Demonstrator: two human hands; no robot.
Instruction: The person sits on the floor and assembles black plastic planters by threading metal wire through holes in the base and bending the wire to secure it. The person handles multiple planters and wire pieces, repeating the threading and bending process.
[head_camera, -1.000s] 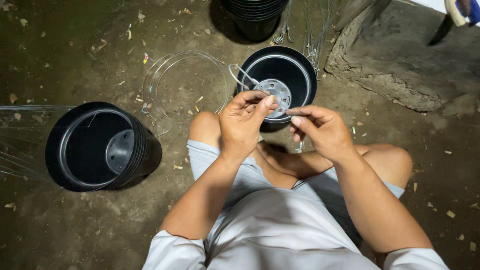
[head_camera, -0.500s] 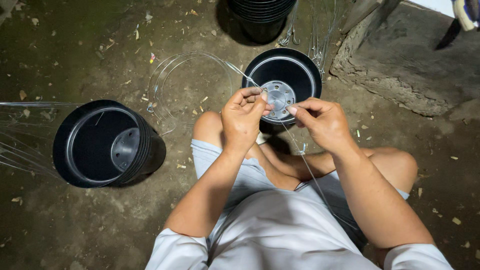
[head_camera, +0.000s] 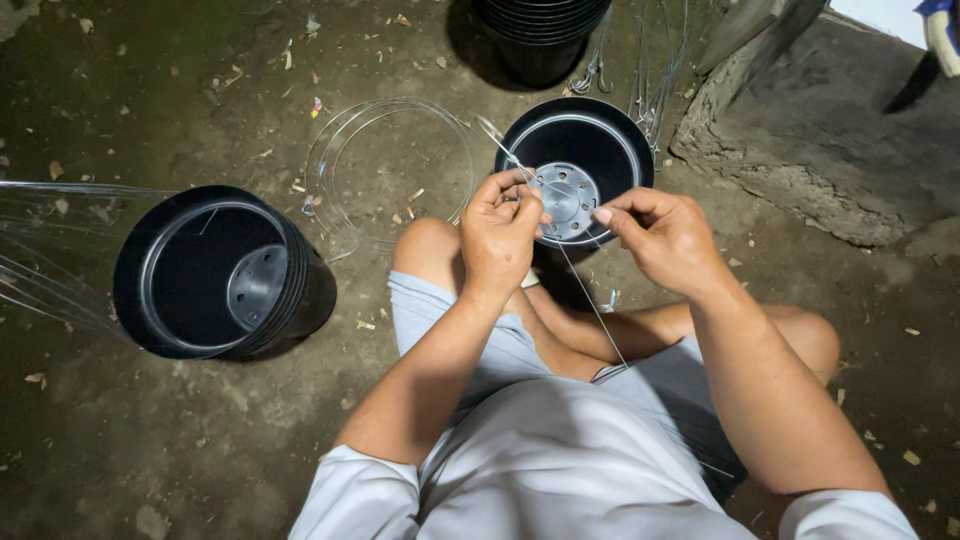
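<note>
Both hands pinch a thin wire (head_camera: 590, 310) over the pot (head_camera: 578, 170) on the floor in front of the knees – left hand (head_camera: 502, 235) closed on its upper end, right hand (head_camera: 665, 238) with fingertips shut on it just beside. Best to keep the wire taut, I'd judge. A pot stack (head_camera: 215, 272) lies left – wire loops (head_camera: 390, 170) between could snag

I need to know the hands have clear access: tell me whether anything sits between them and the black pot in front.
Nothing visible does. The left hand and right hand are held directly over the black pot, pinching a thin wire that runs back toward the lap. Only that wire crosses the pot's opening; the wire hoops lie apart on the ground.
</note>
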